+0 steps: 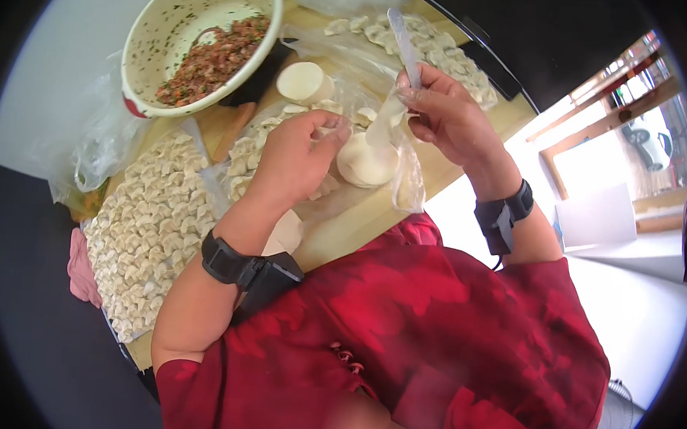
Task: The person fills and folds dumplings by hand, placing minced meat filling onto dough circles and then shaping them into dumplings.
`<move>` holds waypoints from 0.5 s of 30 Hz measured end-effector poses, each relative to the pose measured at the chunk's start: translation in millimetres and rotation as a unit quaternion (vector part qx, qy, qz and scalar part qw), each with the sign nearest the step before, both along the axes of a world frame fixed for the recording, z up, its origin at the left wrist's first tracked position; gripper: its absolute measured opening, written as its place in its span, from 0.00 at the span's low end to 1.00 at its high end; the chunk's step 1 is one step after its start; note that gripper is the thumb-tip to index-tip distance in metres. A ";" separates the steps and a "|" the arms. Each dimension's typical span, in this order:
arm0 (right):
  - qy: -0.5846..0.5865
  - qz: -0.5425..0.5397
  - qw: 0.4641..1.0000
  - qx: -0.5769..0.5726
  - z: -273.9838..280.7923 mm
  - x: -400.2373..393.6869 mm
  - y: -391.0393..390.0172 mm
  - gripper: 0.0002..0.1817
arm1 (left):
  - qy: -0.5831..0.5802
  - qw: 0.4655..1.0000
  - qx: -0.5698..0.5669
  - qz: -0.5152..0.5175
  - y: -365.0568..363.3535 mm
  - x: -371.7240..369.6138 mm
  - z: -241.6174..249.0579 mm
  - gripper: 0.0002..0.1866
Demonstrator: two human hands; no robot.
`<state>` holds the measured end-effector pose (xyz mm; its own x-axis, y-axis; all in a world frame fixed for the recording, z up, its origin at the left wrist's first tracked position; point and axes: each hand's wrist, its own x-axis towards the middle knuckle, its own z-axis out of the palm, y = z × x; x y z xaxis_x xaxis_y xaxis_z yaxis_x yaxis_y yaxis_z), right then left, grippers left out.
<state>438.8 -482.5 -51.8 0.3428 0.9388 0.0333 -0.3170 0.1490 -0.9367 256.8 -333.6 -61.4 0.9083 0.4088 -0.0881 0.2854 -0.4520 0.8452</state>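
My right hand point(459, 120) grips a slim pale handle point(403, 44), which points up and away; its lower end is hidden by the fingers. From the same fingers hangs a thin dumpling wrapper point(382, 126), overlapping a round stack of wrappers point(367, 163) on the table. My left hand point(300, 155) is just left of that stack, thumb and fingertips pinched together; I cannot tell what is between them. Under and beyond it lie several folded dumplings point(246, 153) on plastic. A second wrapper stack point(305, 82) stands farther back.
A large white bowl point(270, 46) of meat filling point(220, 59) stands at the back left. Rows of dumplings point(156, 214) cover the left side, and more dumplings point(435, 50) lie at the back right. Clear plastic bags point(105, 139) lie beside the bowl. A wooden table edge point(342, 245) runs before me.
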 end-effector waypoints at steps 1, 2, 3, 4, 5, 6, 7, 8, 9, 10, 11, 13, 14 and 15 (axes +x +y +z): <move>-0.005 0.013 1.000 0.006 4.9 -2.4 7.4 0.10 | -0.042 0.996 -0.069 0.027 5.7 -4.2 1.1 0.16; -0.032 0.014 0.999 -0.033 11.2 -8.3 14.6 0.10 | -0.047 0.996 -0.061 0.042 9.7 -9.4 5.0 0.16; -0.059 0.017 0.995 -0.072 16.7 -15.6 23.6 0.10 | -0.087 0.969 -0.227 0.050 10.2 -14.9 8.3 0.17; -0.061 0.036 0.995 -0.067 22.3 -22.8 34.8 0.10 | -0.128 0.911 -0.388 0.056 9.9 -20.2 11.1 0.19; -0.066 0.052 0.992 -0.090 27.9 -31.1 45.3 0.11 | -0.130 0.885 -0.444 0.046 9.3 -24.6 14.5 0.22; -0.072 0.066 0.989 -0.114 31.5 -38.7 55.4 0.11 | -0.138 0.885 -0.440 0.057 9.1 -29.5 13.9 0.22; -0.070 0.082 0.989 -0.104 29.5 -46.9 67.8 0.12 | -0.168 0.882 -0.438 0.040 8.5 -33.8 10.9 0.24; -0.074 0.091 0.988 -0.102 32.9 -53.7 78.5 0.12 | -0.197 0.878 -0.436 0.021 8.1 -37.6 7.3 0.25; -0.084 0.116 0.984 -0.107 38.1 -60.4 88.6 0.13 | -0.208 0.869 -0.446 0.057 8.7 -41.2 3.9 0.22; -0.094 0.140 0.979 -0.111 41.8 -65.5 97.3 0.13 | -0.214 0.869 -0.443 0.062 11.4 -46.0 4.8 0.22; -0.140 0.137 0.973 -0.120 44.6 -65.5 108.7 0.13 | -0.220 0.848 -0.468 0.114 14.3 -51.0 5.6 0.20; -0.248 0.136 0.954 -0.100 49.1 -55.8 132.5 0.14 | -0.215 0.818 -0.507 0.168 28.1 -62.0 8.7 0.20; -0.349 0.127 0.925 -0.079 50.3 -47.8 145.9 0.15 | -0.219 0.816 -0.506 0.170 39.6 -69.4 6.1 0.20; -0.433 0.112 0.894 -0.033 42.1 -35.6 163.8 0.14 | -0.232 0.816 -0.494 0.190 50.8 -77.0 0.4 0.21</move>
<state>403.2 -318.7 -9.7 0.0189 0.9902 0.1383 0.5168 0.1088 -0.8492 179.8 -282.8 -61.1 0.7622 0.6061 -0.2274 -0.2078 0.5618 0.8008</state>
